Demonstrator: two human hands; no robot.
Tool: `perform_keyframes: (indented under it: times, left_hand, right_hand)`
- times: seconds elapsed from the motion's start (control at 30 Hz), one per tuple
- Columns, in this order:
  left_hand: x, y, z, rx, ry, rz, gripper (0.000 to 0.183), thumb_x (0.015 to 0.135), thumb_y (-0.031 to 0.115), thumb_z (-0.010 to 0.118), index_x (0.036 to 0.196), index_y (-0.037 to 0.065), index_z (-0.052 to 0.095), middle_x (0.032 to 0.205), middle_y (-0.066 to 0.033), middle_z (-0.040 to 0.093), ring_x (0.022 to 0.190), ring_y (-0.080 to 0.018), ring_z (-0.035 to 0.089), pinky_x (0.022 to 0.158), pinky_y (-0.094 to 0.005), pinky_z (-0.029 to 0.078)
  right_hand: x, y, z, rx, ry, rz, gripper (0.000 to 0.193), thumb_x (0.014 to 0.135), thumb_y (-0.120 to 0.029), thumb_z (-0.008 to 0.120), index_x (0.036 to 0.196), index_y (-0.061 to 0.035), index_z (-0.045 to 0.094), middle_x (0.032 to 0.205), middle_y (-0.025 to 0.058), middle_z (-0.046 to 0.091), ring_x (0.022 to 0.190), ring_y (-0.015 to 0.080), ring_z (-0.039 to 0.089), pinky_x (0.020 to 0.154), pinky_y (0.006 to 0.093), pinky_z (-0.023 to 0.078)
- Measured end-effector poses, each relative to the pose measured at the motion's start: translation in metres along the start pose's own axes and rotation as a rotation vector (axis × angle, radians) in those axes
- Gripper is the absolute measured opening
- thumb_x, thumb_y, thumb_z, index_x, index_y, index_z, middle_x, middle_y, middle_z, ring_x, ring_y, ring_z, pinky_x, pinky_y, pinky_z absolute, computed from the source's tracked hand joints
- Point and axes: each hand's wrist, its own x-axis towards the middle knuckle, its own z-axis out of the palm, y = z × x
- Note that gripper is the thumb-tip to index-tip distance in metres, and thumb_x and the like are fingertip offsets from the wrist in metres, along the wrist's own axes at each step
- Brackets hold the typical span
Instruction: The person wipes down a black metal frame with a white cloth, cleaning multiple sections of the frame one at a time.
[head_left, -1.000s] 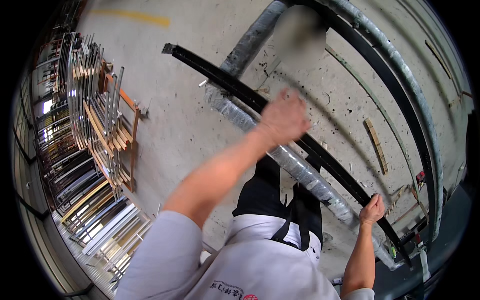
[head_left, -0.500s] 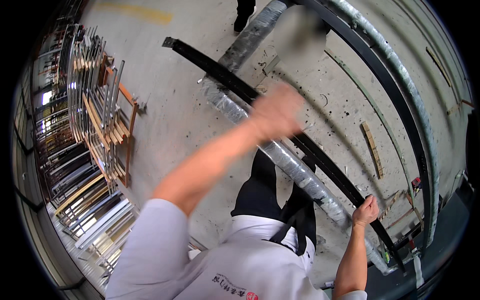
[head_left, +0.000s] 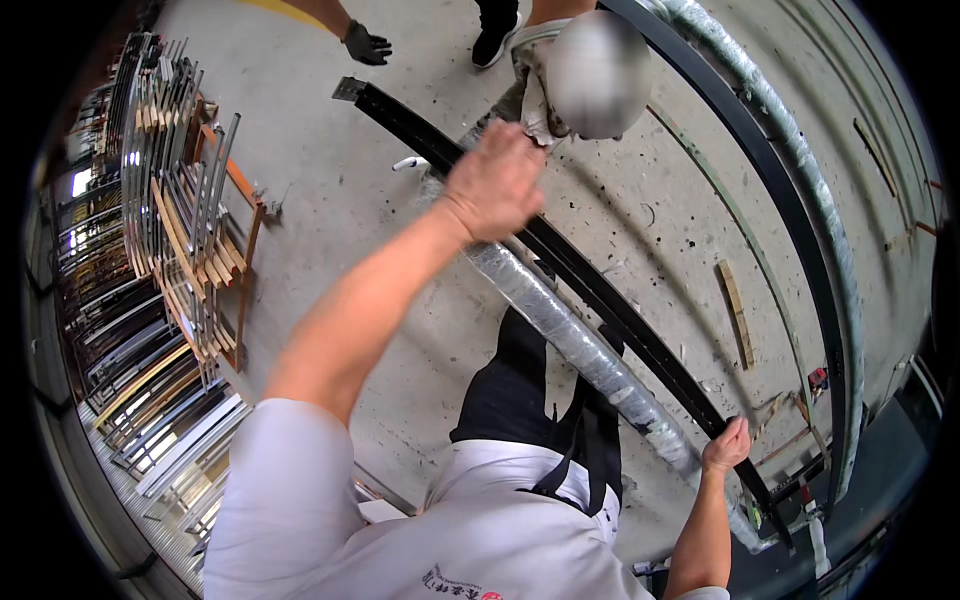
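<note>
A long black metal profile (head_left: 640, 325) runs slantwise before me, from far left to near right. It lies above a bar wrapped in clear plastic (head_left: 580, 340). My left hand (head_left: 495, 183) is over the far part of the profile, knuckles up and fingers curled round it; the fingertips are partly hidden. Toward the near right end, my right hand (head_left: 727, 445) is closed on the same profile. A bare metal tip (head_left: 348, 89) shows at its far left end.
A person (head_left: 540, 85) bends over at the top, with a black-gloved hand (head_left: 366, 44) held out. A rack of metal profiles (head_left: 190, 200) stands at left. Another black beam (head_left: 770, 150) and a plastic-wrapped bar (head_left: 815, 190) curve along the right. A wooden strip (head_left: 735, 315) lies on the floor.
My left hand has slid up and left along the black profile. My right hand stays on it. The other person's body and gloved hand have come further into view at the top.
</note>
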Motion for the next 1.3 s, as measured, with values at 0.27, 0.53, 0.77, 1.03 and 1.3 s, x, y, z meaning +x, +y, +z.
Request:
perform_keyframes:
  times: [0.27, 0.53, 0.77, 1.03, 1.3]
  left_hand:
    - [0.006, 0.02, -0.018, -0.25, -0.24, -0.052, 0.053, 0.082, 0.029, 0.067, 0.126, 0.0, 0.061, 0.125, -0.0184, 0.061, 0.129, -0.0362, 0.048, 0.118, -0.0521, 0.032]
    - [0.006, 0.166, 0.014, -0.594, -0.056, 0.027, 0.052, 0.091, 0.035, 0.061, 0.125, -0.004, 0.064, 0.124, -0.021, 0.065, 0.129, -0.0394, 0.053, 0.119, -0.0496, 0.033]
    - [0.001, 0.146, 0.026, -1.213, 0.699, -0.18, 0.021, 0.088, 0.011, 0.063, 0.102, -0.005, 0.069, 0.093, -0.0188, 0.069, 0.101, -0.0373, 0.065, 0.084, -0.0434, 0.055]
    - [-0.067, 0.017, 0.016, -0.447, 0.705, -1.008, 0.027, 0.08, 0.017, 0.079, 0.101, 0.004, 0.07, 0.076, -0.0091, 0.069, 0.066, -0.0292, 0.066, 0.063, -0.0409, 0.054]
    - [-0.053, -0.007, 0.017, -0.452, 0.34, -0.777, 0.021, 0.086, 0.021, 0.07, 0.097, 0.003, 0.07, 0.081, -0.0187, 0.07, 0.074, -0.0388, 0.067, 0.067, -0.0452, 0.054]
  right_hand:
    - [0.004, -0.006, -0.009, 0.116, -0.031, 0.017, 0.028, 0.103, -0.021, 0.05, 0.088, -0.0018, 0.062, 0.078, 0.0194, 0.063, 0.075, 0.0387, 0.061, 0.072, 0.0469, 0.046]
    - [0.04, -0.24, -0.038, 0.531, -0.089, -0.538, 0.037, 0.085, 0.005, 0.069, 0.121, 0.0039, 0.06, 0.114, 0.0235, 0.06, 0.101, 0.04, 0.061, 0.089, 0.0449, 0.051]
    - [0.06, -0.347, -0.021, 0.485, -0.311, -0.779, 0.031, 0.081, 0.003, 0.07, 0.111, 0.0022, 0.062, 0.115, 0.0265, 0.057, 0.096, 0.0451, 0.063, 0.075, 0.0489, 0.055]
    - [0.058, -0.343, -0.025, 0.419, -0.29, -0.835, 0.041, 0.082, 0.005, 0.072, 0.121, 0.0031, 0.062, 0.114, 0.0229, 0.058, 0.095, 0.0402, 0.064, 0.078, 0.0451, 0.056]
    - [0.058, -0.351, -0.03, 0.388, -0.289, -0.777, 0.039, 0.081, 0.005, 0.071, 0.12, 0.0027, 0.063, 0.114, 0.0241, 0.058, 0.096, 0.0411, 0.064, 0.081, 0.0452, 0.056]
